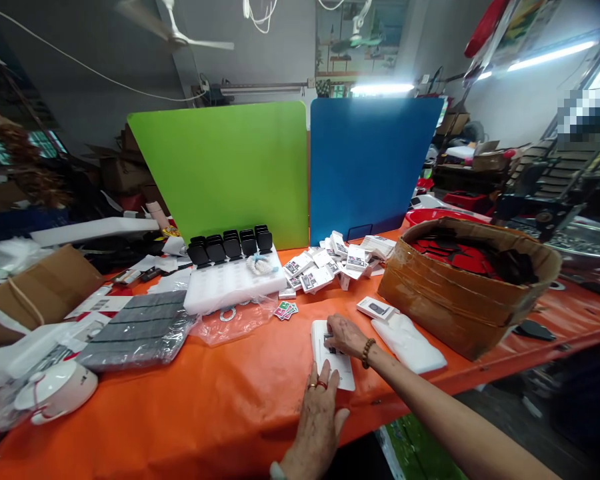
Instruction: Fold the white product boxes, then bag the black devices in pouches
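A stack of white printed cards or leaflets [344, 375] lies on the orange table cover near its front edge. My left hand [320, 413], with rings on it, rests its spread fingertips on the near left part of the stack. On the far end of the same stack is my right hand [345, 335], fingers bent down over a dark printed picture, a beaded bracelet at the wrist. Whether its fingertips pinch a sheet is too small to tell. Just beyond the right hand lie a small white box [376, 308] and a white foam pouch [411, 343].
A heap of small white boxes [325, 267] lies behind the stack. White foam [230, 290] holds black pieces [230, 245] at centre left. At right stands a cardboard box [430, 293] of red and black pieces. Green [230, 167] and blue [370, 160] panels stand behind. A white mug [63, 390] is left.
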